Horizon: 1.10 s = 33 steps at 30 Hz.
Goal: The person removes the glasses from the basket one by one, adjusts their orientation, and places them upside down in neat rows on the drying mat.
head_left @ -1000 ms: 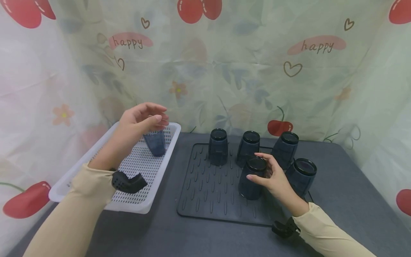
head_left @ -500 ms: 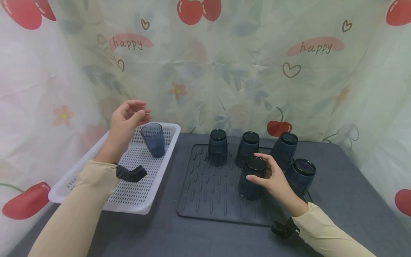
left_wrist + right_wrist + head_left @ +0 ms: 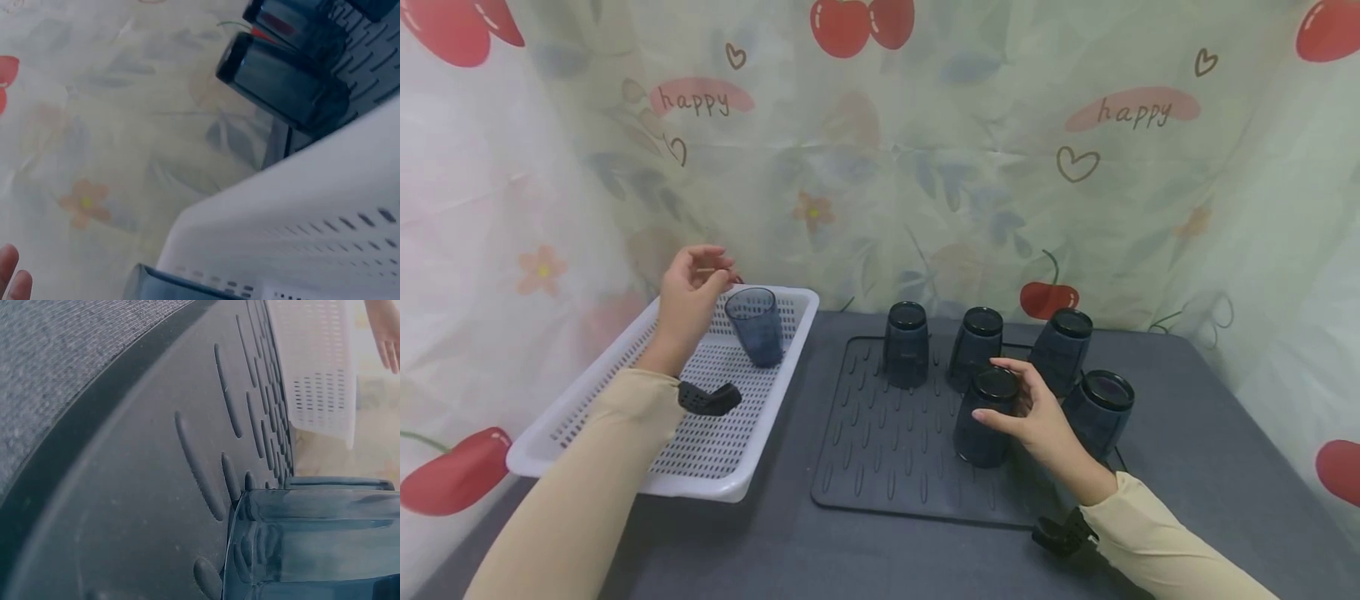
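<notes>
My left hand is raised over the back of the white perforated basket, fingers loosely bent and holding nothing. Just right of it, a blue-tinted drinking glass stands mouth up in the basket, slightly tilted; only its rim edge shows in the left wrist view. On the black drying mat, my right hand grips an upside-down dark blue glass, thumb in front and fingers round the far side. The right wrist view shows that glass close up, its mouth on the ridged mat.
Several more glasses stand upside down on the mat: one at back left, others behind and right of the held one, including a glass at the right edge. A grey cloth covers the table. A printed curtain hangs behind and at both sides.
My left hand has drawn back leftward from above the glass in the basket, leaving its rim uncovered. My right hand and its glass have stayed in place.
</notes>
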Each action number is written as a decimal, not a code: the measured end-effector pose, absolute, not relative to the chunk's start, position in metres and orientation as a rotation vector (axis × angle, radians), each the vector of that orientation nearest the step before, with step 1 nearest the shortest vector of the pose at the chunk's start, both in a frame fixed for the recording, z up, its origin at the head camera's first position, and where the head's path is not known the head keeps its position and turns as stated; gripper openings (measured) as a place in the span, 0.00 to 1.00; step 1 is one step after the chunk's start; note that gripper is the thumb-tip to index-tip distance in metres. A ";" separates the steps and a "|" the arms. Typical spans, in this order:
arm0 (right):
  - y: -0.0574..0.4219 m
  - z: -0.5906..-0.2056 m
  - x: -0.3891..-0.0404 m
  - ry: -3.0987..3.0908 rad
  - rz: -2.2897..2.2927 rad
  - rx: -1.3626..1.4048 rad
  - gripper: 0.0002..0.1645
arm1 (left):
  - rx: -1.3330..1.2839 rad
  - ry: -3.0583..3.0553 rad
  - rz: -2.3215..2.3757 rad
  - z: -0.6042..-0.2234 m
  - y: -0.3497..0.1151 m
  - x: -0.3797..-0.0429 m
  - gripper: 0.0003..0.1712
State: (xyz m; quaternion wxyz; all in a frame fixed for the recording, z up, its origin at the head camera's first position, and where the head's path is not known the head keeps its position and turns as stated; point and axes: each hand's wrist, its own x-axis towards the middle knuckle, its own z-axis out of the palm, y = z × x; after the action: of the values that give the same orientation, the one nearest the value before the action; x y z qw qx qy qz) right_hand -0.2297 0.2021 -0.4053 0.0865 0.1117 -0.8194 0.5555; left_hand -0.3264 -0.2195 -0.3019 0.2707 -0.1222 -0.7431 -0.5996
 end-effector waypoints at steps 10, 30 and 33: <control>0.202 -0.406 -0.230 -2.442 1.656 0.343 0.45 | -0.270 -2.154 -1.530 -0.319 -0.230 -0.330 0.16; 0.201 -0.407 -0.229 -2.416 1.699 0.363 0.45 | -0.187 -2.268 -1.441 -0.332 -0.232 -0.334 0.25; 0.201 -0.407 -0.230 -2.413 1.704 0.363 0.45 | -0.207 -2.282 -1.451 -0.333 -0.233 -0.334 0.27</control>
State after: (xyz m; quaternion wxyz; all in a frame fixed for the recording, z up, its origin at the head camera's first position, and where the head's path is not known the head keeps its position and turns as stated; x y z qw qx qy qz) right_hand -0.2298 0.2013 -0.4071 0.0825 0.1214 -0.8080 0.5705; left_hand -0.3339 -0.2326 -0.3326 0.2132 -0.0745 -0.8220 -0.5228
